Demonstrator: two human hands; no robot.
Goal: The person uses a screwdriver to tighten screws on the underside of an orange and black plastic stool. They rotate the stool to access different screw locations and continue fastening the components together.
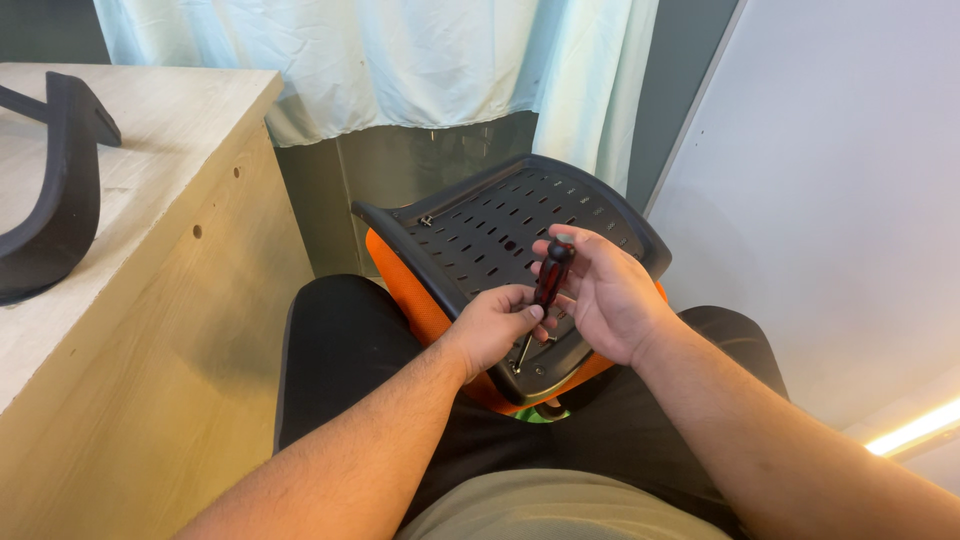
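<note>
A black perforated plastic chair seat base [480, 235] with an orange cushion [400, 290] under it rests tilted on my lap, underside up. My right hand [605, 295] grips a screwdriver [548, 285] with a dark red and black handle. The tip of its thin metal shaft touches the near edge of the black base. My left hand [492, 325] pinches the shaft just below the handle and rests on the base.
A light wooden desk [150, 200] stands at my left with a curved black chair armrest [55, 190] lying on it. A pale green curtain [400, 60] hangs behind. A white panel [830, 200] is at my right.
</note>
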